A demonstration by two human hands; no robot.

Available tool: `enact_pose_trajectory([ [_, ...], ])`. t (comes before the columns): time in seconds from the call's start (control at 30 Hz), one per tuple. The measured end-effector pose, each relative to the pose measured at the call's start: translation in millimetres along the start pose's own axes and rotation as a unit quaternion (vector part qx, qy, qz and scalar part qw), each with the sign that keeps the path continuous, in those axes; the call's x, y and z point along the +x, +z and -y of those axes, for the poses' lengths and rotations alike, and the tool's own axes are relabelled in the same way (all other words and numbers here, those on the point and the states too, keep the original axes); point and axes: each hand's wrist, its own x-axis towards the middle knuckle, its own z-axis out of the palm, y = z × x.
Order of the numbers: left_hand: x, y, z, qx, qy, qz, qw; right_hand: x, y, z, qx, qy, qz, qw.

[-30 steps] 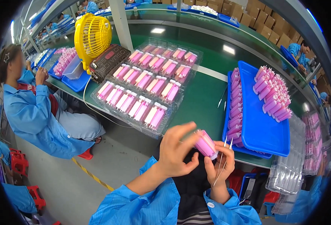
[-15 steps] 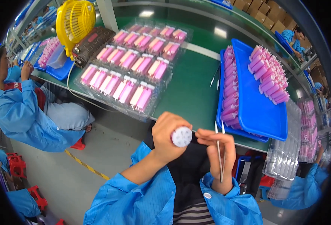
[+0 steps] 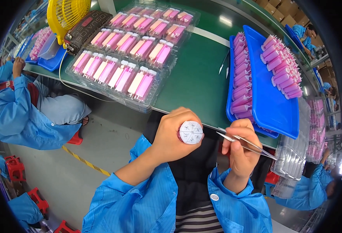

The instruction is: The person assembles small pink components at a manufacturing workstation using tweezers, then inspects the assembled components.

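vs half a second back: view has dipped a little, hands sit a bit lower and closer to the body; the white round end of the part is turned the same way, facing up at the camera; the tweezer tip has crept closer to it. A second back the part was side-on, pink body showing, now only the end cap shows

left hand: fingers clenched round the pink part, held end-on in front of the chest, below the near edge of the green bench. White cap has a cross-shaped pattern, body mostly hidden in the fist

right hand: thumb and fingers pinched on metal tweezers, tip pointing left, just beside the cap; can't tell if it touches. Back end sticks out to the right

on the bench: clear trays of pink parts to the left, blue tray with more pink parts to the right, yellow fan at the far left, stacked empty clear trays by the right elbow

other people in blue coats at both sides
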Motion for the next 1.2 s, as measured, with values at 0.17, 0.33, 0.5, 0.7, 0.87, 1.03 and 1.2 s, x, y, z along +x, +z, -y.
enact_pose_trajectory([
  [0.17, -3, -4, 0, -0.169, -0.140, 0.159, 0.963, 5, 14, 13, 0.095, -0.023, 0.019, 0.995],
  [0.33, -3, -5, -2, -0.208, -0.148, 0.217, 0.942, 11, 22, 7, 0.064, -0.044, 0.094, 0.993],
  [0.5, -3, -7, -4, -0.204, -0.161, 0.239, 0.936, 11, 26, 6, 0.018, -0.010, 0.098, 0.995],
  [0.7, -3, -7, -3, -0.218, -0.172, 0.232, 0.932, 13, 26, 5, 0.007, -0.020, 0.107, 0.994],
  [0.87, -3, -7, -2, -0.223, -0.178, 0.234, 0.930, 12, 28, 4, 0.020, -0.016, 0.101, 0.995],
  [1.03, -6, -6, 1, -0.228, -0.185, 0.228, 0.928, 11, 30, 2, 0.041, -0.001, 0.092, 0.995],
  [1.2, -7, -7, 1, -0.219, -0.174, 0.237, 0.930, 10, 27, 3, 0.049, 0.005, 0.104, 0.993],
])
